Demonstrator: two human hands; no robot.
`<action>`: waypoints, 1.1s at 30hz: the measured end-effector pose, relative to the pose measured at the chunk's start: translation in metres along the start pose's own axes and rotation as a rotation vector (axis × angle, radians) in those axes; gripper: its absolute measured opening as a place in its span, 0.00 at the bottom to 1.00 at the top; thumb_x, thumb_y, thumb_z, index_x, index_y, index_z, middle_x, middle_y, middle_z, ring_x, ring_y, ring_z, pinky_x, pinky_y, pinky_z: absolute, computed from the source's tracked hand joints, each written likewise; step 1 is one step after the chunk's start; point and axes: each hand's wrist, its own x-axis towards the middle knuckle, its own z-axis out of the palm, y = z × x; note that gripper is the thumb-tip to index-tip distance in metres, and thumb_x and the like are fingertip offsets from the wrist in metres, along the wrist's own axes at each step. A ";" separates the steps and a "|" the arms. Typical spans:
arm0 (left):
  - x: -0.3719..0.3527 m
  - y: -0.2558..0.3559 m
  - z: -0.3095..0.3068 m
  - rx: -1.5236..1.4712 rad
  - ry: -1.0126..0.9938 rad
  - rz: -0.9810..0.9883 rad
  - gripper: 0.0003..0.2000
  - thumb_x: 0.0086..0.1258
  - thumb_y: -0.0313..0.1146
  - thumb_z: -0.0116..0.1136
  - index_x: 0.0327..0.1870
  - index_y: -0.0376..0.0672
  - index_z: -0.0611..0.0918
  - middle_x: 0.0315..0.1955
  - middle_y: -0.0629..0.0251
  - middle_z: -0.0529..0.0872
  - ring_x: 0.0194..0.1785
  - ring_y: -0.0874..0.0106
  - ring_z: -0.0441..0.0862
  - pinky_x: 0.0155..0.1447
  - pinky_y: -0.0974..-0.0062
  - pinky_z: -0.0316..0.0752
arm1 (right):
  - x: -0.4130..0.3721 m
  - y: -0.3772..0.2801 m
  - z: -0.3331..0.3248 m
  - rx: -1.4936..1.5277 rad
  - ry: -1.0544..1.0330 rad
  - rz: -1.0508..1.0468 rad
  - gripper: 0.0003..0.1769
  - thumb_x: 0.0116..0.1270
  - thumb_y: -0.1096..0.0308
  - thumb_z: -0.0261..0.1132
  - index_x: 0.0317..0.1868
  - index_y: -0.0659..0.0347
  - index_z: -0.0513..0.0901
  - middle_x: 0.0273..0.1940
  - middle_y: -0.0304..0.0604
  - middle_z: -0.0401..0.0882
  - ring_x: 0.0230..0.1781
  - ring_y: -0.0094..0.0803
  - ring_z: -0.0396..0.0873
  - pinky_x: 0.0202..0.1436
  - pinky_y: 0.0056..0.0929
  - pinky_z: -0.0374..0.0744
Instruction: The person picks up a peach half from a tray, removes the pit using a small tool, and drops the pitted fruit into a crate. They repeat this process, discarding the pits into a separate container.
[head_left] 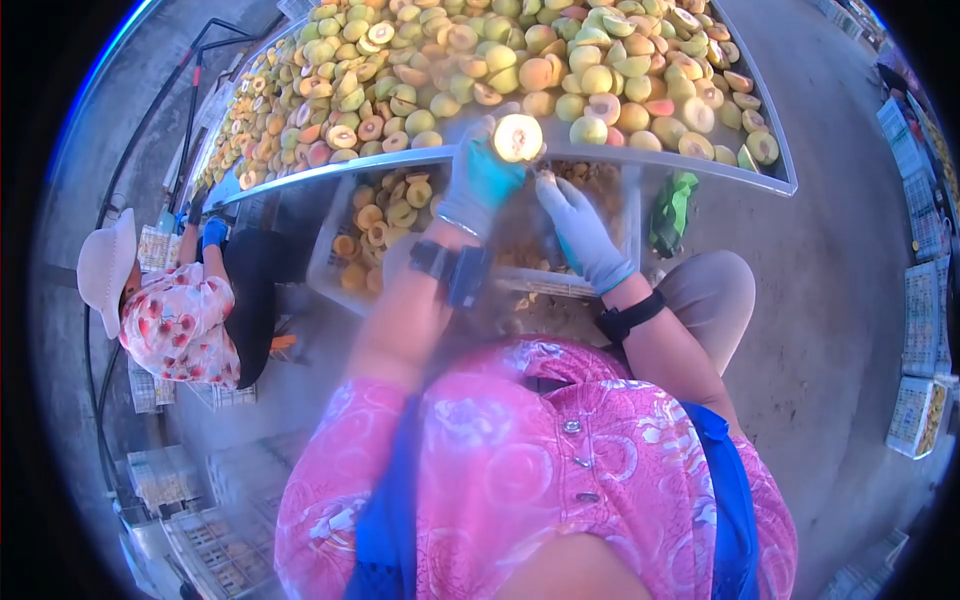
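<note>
My left hand (482, 178), in a grey and teal glove, is closed on a halved peach (518, 138). Its pale cut face is turned up, with a brownish center showing. Just to the right and below, my right hand (583, 228) wears a similar glove, and its thumb and fingers are pinched together. Something small and dark shows at those fingertips, too small to name. Both hands are over the near edge of a metal-rimmed table (400, 158) heaped with whole and halved peaches (500, 75).
Below the table edge stands a white crate (325, 265) with peach halves and darker bits. A green bag (672, 212) hangs at its right. A co-worker (180, 310) in a hat sits at the left. Stacked crates (915, 415) line the right side; more crates (200, 530) are lower left.
</note>
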 end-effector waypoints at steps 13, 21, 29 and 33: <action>-0.027 0.022 0.025 -1.603 0.123 -0.539 0.21 0.76 0.45 0.51 0.61 0.40 0.74 0.50 0.56 0.82 0.52 0.62 0.81 0.58 0.65 0.78 | -0.009 -0.017 -0.004 -0.045 -0.038 0.084 0.18 0.77 0.50 0.53 0.46 0.57 0.79 0.24 0.28 0.69 0.19 0.15 0.65 0.20 0.17 0.64; -0.023 0.035 0.029 -1.251 0.358 -0.452 0.23 0.76 0.50 0.50 0.52 0.35 0.78 0.46 0.55 0.83 0.50 0.66 0.81 0.56 0.68 0.77 | -0.009 -0.006 0.000 -0.046 -0.068 0.070 0.20 0.78 0.50 0.51 0.48 0.59 0.77 0.24 0.30 0.70 0.18 0.16 0.66 0.19 0.18 0.65; -0.019 0.032 0.029 -1.492 0.255 -0.617 0.27 0.76 0.55 0.48 0.49 0.33 0.79 0.44 0.56 0.83 0.49 0.65 0.81 0.56 0.67 0.78 | -0.014 -0.011 -0.001 -0.057 -0.106 0.093 0.21 0.79 0.50 0.50 0.48 0.61 0.76 0.25 0.32 0.71 0.19 0.18 0.67 0.19 0.20 0.66; -0.029 0.047 0.021 -0.964 0.283 -0.409 0.27 0.76 0.56 0.47 0.49 0.35 0.79 0.43 0.56 0.84 0.47 0.66 0.81 0.53 0.68 0.79 | -0.022 -0.024 0.008 0.026 -0.109 0.090 0.22 0.79 0.49 0.50 0.48 0.61 0.77 0.26 0.30 0.71 0.18 0.18 0.66 0.19 0.20 0.65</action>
